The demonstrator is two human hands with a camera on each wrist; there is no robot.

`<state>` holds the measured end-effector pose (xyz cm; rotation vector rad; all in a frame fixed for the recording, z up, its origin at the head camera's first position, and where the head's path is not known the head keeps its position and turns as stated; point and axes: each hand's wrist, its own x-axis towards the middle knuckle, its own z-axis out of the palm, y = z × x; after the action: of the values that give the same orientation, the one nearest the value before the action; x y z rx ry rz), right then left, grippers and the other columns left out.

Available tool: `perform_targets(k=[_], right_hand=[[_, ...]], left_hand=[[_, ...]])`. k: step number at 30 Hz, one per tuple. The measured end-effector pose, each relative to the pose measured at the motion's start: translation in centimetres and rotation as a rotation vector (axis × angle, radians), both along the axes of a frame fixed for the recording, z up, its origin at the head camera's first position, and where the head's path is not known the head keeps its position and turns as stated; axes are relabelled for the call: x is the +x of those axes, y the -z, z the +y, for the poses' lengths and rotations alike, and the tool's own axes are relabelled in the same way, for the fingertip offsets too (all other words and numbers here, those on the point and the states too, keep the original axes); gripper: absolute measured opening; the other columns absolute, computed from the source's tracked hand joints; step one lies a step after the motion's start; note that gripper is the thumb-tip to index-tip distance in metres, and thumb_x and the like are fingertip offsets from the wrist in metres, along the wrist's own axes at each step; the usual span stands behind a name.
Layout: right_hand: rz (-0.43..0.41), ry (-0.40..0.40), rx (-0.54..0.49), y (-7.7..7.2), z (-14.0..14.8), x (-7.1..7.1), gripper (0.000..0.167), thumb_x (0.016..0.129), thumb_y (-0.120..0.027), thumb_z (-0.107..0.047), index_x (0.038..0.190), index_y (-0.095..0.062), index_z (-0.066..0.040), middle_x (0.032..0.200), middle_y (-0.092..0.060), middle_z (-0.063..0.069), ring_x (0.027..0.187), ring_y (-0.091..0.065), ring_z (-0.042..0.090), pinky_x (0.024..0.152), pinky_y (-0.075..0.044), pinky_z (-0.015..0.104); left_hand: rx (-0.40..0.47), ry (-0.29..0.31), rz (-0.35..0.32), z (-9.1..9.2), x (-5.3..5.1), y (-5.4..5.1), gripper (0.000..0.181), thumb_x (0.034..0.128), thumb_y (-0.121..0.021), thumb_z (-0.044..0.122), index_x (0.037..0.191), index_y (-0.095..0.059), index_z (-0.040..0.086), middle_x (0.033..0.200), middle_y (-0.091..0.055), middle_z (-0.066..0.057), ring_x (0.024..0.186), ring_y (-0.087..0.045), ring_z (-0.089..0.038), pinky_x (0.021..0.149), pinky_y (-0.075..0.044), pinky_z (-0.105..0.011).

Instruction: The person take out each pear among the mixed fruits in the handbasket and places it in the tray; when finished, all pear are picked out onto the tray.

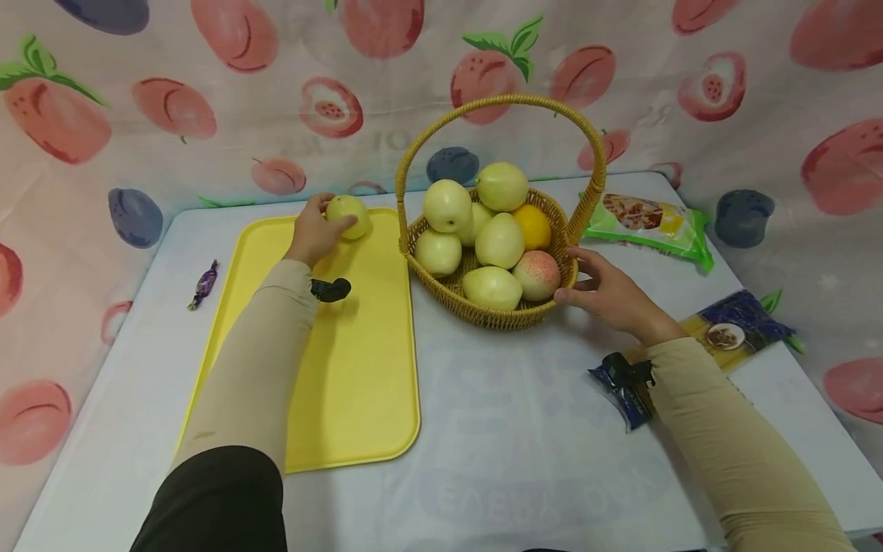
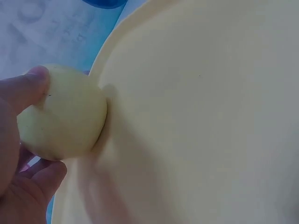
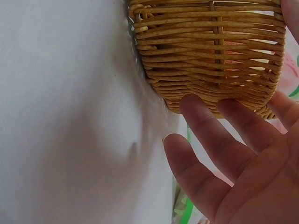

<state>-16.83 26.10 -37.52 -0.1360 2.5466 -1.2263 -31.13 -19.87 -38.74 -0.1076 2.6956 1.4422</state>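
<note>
My left hand holds a round yellow-green apple between thumb and fingers at the far edge of the yellow tray. In the left wrist view, the apple is against the tray's rim. A woven basket with a tall handle stands right of the tray. Inside are several pale green fruits, an orange and a pink peach. My right hand touches the basket's right side near the handle's base. Its fingers spread loosely along the weave in the right wrist view.
A purple wrapped candy lies left of the tray. A green snack packet is behind the basket on the right. Under and beyond my right forearm lies a blue-and-gold packet. Fruit-print cloth hangs behind the table.
</note>
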Motion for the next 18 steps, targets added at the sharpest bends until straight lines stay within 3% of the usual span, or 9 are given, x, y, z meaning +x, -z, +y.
perform_targets(k=[18], right_hand=[[0.002, -0.01, -0.001, 0.07, 0.15, -0.01, 0.094, 0.094, -0.07, -0.045, 0.162, -0.014, -0.013, 0.162, -0.021, 0.018, 0.13, -0.046, 0.044, 0.103, -0.038, 0.064]], left_hand=[[-0.022, 0.009, -0.029, 0.11, -0.82, -0.37, 0.076, 0.0989, -0.064, 0.034, 0.158, -0.023, 0.009, 0.158, -0.032, -0.016, 0.139, -0.036, -0.032, 0.114, -0.032, -0.044]])
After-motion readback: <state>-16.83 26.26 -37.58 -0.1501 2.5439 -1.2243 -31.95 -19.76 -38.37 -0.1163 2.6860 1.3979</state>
